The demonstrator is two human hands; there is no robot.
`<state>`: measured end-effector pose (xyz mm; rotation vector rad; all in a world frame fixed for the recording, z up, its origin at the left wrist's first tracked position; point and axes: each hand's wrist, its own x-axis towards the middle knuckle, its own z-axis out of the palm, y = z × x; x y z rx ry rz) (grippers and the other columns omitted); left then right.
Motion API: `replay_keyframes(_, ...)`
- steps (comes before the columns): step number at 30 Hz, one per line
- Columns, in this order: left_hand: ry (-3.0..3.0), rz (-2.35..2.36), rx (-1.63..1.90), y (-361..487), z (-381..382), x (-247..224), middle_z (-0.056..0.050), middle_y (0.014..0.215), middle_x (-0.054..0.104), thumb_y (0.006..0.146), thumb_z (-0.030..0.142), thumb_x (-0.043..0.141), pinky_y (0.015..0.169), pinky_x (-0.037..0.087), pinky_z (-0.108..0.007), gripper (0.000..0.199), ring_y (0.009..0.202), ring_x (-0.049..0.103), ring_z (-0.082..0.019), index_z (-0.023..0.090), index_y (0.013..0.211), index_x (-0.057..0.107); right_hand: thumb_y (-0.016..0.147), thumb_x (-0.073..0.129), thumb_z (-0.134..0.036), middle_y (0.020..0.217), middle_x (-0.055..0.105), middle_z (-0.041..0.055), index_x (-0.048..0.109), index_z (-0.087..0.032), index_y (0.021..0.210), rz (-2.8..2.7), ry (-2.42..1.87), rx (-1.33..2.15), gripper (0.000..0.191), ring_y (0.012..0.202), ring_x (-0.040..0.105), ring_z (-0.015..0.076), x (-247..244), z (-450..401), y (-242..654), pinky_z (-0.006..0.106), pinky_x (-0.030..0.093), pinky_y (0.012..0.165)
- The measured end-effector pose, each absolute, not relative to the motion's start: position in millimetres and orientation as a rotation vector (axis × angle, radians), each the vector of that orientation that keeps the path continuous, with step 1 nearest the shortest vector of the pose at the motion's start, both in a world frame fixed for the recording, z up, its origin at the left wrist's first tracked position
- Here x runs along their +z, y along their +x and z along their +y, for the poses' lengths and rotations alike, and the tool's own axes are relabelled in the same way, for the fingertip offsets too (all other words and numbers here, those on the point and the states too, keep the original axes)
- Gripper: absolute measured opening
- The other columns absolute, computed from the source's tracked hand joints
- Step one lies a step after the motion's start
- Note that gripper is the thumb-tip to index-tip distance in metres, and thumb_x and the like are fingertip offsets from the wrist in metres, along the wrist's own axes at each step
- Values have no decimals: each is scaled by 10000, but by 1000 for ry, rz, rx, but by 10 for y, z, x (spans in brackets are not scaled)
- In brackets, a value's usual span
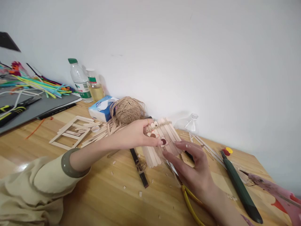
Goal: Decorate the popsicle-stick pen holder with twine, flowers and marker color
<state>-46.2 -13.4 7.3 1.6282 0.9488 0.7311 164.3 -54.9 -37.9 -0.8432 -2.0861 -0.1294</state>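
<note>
A small panel of pale craft sticks [152, 157] laid side by side is held up and tilted above the table, with twine along its upper edge. Small flower shapes with dark red round centres [164, 142] sit on its face. My left hand [135, 135] grips the panel from the left, its thumb pressed on one flower's centre and its other fingers partly hidden behind. From the lower right, my right hand [194, 163] has thumb and index finger against the panel. Below it, yellow-handled scissors [188, 204] lie partly covered by my right hand.
A twine ball [129, 110], a tissue pack [102, 108], loose craft sticks [98, 133] and bottles [80, 81] stand behind left. A black marker [139, 169] lies in front. At right are a green utility knife [242, 188] and a pink glue gun [275, 191].
</note>
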Motion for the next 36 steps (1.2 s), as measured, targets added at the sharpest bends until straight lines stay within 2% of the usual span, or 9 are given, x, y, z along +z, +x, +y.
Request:
replay_keyframes(3,1653,1088,765,-423,-175,87,-19,901,653,621,329,761,673,474,-297,537,814,615,-209,210,1084,516,847,585,-96,996,629,34,467,-325,1212,-2135,-766,-153,446,960,642,238,-353,-565,1630,453,529,872)
replay_keyframes(7,1598,1019,827,-388,-182,76,-2,849,625,641,266,729,663,468,-283,430,762,599,-172,191,1003,510,844,596,-103,1014,642,35,429,-373,1272,-2142,-803,-135,533,993,638,262,-409,-559,1676,461,540,839)
replay_keyframes(15,1565,1070,830,-361,-216,49,13,752,624,577,274,781,592,458,-272,491,696,602,-179,202,964,488,815,652,-182,999,659,54,578,-358,1138,-2085,-984,-103,376,967,645,286,-471,-556,1700,462,570,787)
replay_keyframes(19,1635,1119,909,-358,-208,-28,8,748,635,550,306,803,588,459,-274,476,684,604,-182,204,923,525,807,642,-107,975,656,51,557,-344,1157,-2175,-876,-257,431,954,637,254,-415,-535,1671,406,572,763)
replay_keyframes(23,1672,1180,958,-412,-160,-57,13,728,625,566,339,796,568,448,-270,459,662,596,-179,206,911,525,745,626,-34,920,651,70,618,-248,965,-2266,-661,-475,307,925,618,249,-299,-534,1669,378,551,748)
replay_keyframes(27,1685,1203,1035,-483,-102,-41,9,741,619,581,347,790,575,446,-273,458,677,602,-184,203,924,522,690,510,-30,799,633,64,588,-195,850,-2309,-523,-112,243,759,603,200,-139,-626,1678,347,531,655)
replay_keyframes(30,1701,1218,1063,-494,-108,-16,7,751,617,584,345,789,586,448,-278,475,689,605,-189,204,952,523,789,501,-69,660,570,9,525,-204,709,-2082,-808,251,158,588,536,126,-88,-693,1657,251,450,514)
replay_keyframes(33,1711,1251,1074,-475,-151,18,11,731,616,593,339,784,583,445,-281,475,671,604,-189,206,967,523,842,556,-201,537,469,-37,439,-209,596,-1789,-1204,624,272,493,424,103,-126,-681,1611,230,352,441)
replay_keyframes(36,1711,1308,1101,-465,-172,42,18,704,611,598,327,778,574,443,-282,481,649,605,-192,212,979,509,747,587,-135,494,357,-61,359,-211,511,-1541,-1191,818,336,466,334,94,-162,-612,1604,226,270,417)
